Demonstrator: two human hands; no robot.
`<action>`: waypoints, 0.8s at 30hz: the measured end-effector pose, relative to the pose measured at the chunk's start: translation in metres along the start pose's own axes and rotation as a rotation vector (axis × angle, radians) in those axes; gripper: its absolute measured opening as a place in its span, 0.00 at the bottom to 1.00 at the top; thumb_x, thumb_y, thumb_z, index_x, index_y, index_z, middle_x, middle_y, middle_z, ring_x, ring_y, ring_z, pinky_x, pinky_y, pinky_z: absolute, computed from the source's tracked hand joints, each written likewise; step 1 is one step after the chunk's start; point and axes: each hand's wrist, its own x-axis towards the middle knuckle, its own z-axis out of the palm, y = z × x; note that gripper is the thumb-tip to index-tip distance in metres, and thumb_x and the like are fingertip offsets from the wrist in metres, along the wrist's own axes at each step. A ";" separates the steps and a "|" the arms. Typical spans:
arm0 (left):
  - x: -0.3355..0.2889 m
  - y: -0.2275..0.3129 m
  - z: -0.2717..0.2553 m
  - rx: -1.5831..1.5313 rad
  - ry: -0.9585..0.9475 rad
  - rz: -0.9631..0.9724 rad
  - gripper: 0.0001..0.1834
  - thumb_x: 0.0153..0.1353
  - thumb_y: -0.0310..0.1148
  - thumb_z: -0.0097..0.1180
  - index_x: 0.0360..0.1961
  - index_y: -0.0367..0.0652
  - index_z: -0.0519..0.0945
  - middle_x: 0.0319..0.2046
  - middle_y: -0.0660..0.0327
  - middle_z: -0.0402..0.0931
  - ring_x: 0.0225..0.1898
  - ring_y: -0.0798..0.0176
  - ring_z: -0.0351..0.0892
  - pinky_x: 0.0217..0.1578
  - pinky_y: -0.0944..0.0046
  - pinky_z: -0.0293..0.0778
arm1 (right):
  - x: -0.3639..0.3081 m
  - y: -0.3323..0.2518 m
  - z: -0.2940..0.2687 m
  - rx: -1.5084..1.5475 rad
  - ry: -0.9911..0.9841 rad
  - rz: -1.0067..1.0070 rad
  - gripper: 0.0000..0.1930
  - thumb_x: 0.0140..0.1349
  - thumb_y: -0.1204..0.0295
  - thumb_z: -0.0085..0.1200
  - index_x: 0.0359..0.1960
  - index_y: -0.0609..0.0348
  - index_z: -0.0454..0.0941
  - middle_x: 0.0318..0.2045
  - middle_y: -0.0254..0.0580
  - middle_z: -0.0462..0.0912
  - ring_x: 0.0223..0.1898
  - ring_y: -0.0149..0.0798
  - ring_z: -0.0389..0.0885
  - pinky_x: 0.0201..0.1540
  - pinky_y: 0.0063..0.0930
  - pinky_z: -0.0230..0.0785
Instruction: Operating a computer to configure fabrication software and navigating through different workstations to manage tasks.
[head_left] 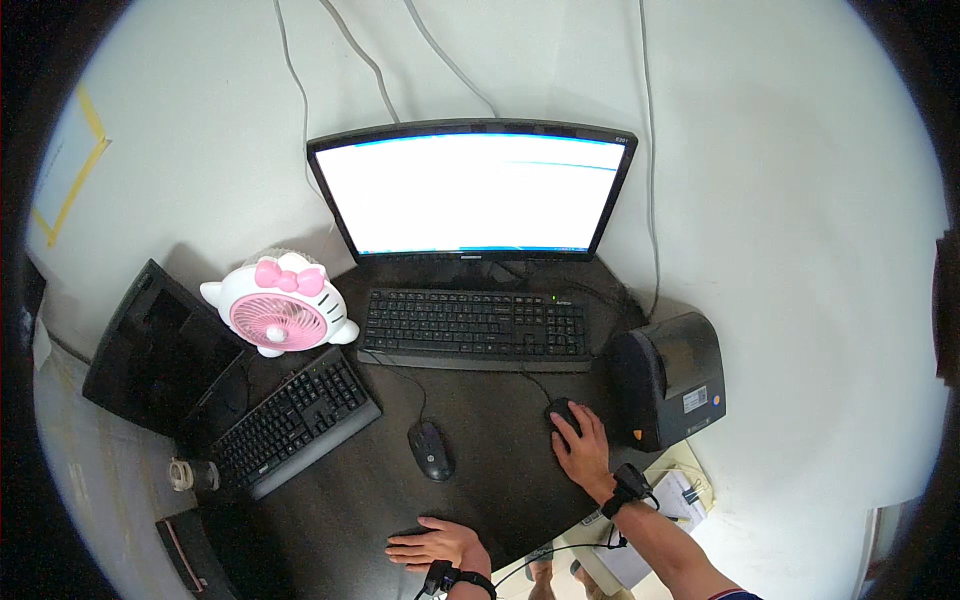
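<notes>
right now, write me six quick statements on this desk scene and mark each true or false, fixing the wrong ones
1. The right hand is on a black mouse. True.
2. The left hand is touching the other mouse. False: it is apart from the other mouse.
3. A pink-and-white fan stands left of the large monitor. True.
4. The large monitor's screen is dark. False: it is lit, mostly white.
5. The right wrist is bare. False: a black strap goes around it.
6. Two black keyboards are on the desk: one in front of the large monitor, one angled at the left. True.
</notes>
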 end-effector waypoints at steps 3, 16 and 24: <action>0.001 0.000 0.000 -0.016 0.017 0.006 0.43 0.79 0.59 0.38 0.81 0.36 0.52 0.81 0.41 0.47 0.82 0.38 0.45 0.77 0.35 0.44 | -0.001 0.001 0.003 0.018 0.043 -0.024 0.26 0.63 0.68 0.66 0.64 0.42 0.80 0.68 0.47 0.73 0.67 0.58 0.72 0.67 0.54 0.69; 0.012 0.028 -0.066 0.207 -0.396 -0.079 0.43 0.80 0.60 0.23 0.82 0.37 0.48 0.83 0.44 0.43 0.84 0.43 0.40 0.81 0.45 0.40 | -0.001 0.004 0.001 0.006 0.053 0.015 0.25 0.60 0.69 0.66 0.62 0.43 0.82 0.66 0.46 0.74 0.66 0.59 0.72 0.67 0.53 0.70; 0.012 0.016 -0.044 0.243 -0.356 -0.049 0.42 0.81 0.58 0.27 0.82 0.37 0.49 0.82 0.43 0.44 0.84 0.43 0.39 0.80 0.43 0.40 | -0.003 0.005 0.006 0.025 0.072 0.008 0.24 0.60 0.69 0.66 0.61 0.43 0.82 0.66 0.47 0.74 0.65 0.59 0.73 0.66 0.55 0.71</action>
